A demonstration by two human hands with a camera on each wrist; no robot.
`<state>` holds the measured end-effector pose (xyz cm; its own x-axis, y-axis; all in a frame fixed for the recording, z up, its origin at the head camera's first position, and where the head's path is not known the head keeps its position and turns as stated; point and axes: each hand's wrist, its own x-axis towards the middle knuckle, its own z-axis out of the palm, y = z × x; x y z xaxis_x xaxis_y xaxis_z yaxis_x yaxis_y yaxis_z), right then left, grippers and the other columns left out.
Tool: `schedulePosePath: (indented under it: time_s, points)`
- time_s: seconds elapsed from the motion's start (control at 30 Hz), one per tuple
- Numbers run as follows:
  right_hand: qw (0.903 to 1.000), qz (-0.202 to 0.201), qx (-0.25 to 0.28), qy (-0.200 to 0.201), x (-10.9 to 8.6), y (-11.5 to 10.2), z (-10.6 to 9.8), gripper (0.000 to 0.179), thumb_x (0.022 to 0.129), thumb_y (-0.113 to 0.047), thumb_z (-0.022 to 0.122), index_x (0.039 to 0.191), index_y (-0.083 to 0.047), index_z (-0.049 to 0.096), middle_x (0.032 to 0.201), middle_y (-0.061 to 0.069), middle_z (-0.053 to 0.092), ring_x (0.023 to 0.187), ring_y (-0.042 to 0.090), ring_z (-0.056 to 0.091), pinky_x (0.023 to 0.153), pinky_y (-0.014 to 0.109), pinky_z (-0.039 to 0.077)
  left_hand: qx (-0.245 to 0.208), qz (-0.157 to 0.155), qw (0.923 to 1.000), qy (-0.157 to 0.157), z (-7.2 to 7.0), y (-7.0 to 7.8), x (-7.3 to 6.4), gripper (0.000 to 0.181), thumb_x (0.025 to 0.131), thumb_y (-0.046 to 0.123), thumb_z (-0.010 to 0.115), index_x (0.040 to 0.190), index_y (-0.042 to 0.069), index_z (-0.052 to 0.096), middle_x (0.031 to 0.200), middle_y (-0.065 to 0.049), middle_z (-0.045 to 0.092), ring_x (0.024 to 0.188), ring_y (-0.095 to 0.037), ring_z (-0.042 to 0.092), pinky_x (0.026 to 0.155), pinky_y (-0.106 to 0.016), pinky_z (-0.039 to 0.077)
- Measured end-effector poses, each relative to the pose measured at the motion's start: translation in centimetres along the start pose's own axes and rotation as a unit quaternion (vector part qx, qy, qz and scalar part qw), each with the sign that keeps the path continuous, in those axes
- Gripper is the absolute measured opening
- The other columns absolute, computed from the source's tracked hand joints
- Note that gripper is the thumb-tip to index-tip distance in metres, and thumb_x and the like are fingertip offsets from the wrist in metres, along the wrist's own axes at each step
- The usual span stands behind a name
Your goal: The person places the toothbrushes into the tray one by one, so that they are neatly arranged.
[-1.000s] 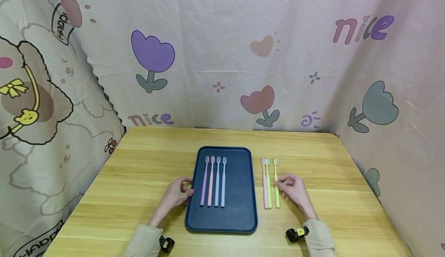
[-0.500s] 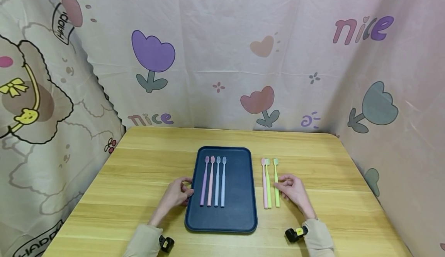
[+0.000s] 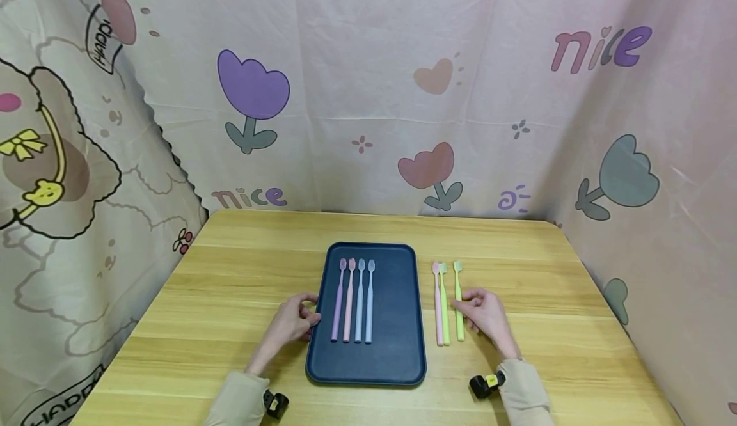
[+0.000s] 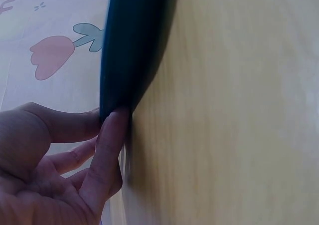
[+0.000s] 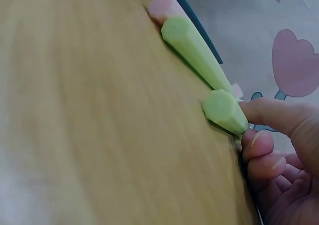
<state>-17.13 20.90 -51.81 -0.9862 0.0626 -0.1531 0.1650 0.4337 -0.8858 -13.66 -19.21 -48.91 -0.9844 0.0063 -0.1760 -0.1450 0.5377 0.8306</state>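
Observation:
A dark blue tray [image 3: 397, 323] lies on the table, with a purple toothbrush [image 3: 337, 304], a pink one and two blue ones side by side on it. My left hand [image 3: 293, 319] pinches the tray's left rim between thumb and fingers, clearly seen in the left wrist view. Right of the tray, a pink toothbrush [image 3: 438, 311] and a green toothbrush [image 3: 445, 314] lie close together. Slightly apart from them is another green toothbrush [image 5: 224, 110], which my right hand [image 3: 485, 312] pinches at its handle between thumb and fingers. Its handle end appears on or very near the tabletop.
The wooden table [image 3: 247, 253] stretches past both hands. A patterned curtain [image 3: 345, 80] hangs behind it and along both sides. Small black cameras sit on both wrists, the right one [image 3: 485, 384] low over the table.
The green toothbrush in my right hand has shifted slightly away from me and to the right. My right hand has edged a little left. The left hand and tray stay put.

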Motion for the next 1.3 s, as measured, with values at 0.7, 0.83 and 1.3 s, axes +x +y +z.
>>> schedulePosePath:
  time_s: [0.7, 0.83, 1.3]
  points:
    - [0.9980, -0.006, -0.058, 0.026, 0.18, -0.16, 0.15, 0.018, 0.075, -0.019, 0.067, 0.084, -0.004, 0.061, 0.058, 0.002, 0.057, 0.038, 0.012, 0.048, 0.034, 0.025, 0.040, 0.002, 0.001, 1.0000, 0.000, 0.07, 0.04, -0.09, 0.035, 0.078, 0.003, 0.063, 0.112, 0.001, 0.054, 0.069, -0.009, 0.061, 0.048, -0.015, 0.056, 0.043, -0.028, 0.051]
    - [0.9985, -0.010, -0.047, 0.026, 0.12, -0.01, 0.20, 0.017, 0.075, -0.018, 0.067, 0.084, -0.005, 0.060, 0.059, 0.003, 0.058, 0.038, 0.012, 0.047, 0.035, 0.025, 0.041, 0.001, 0.002, 1.0000, 0.001, 0.05, 0.05, -0.05, 0.036, 0.078, 0.002, 0.063, 0.113, 0.001, 0.054, 0.068, -0.009, 0.061, 0.048, -0.015, 0.056, 0.043, -0.028, 0.051]
    - [0.9997, -0.014, -0.001, 0.019, -0.51, -0.07, 0.13, 0.021, 0.079, -0.019, 0.065, 0.090, -0.002, 0.059, 0.066, 0.004, 0.056, 0.042, 0.010, 0.048, 0.034, 0.026, 0.043, 0.002, 0.006, 0.9999, 0.008, 0.07, -0.02, -0.05, 0.036, 0.077, 0.002, 0.064, 0.113, 0.002, 0.055, 0.067, -0.009, 0.060, 0.047, -0.015, 0.056, 0.042, -0.028, 0.051]
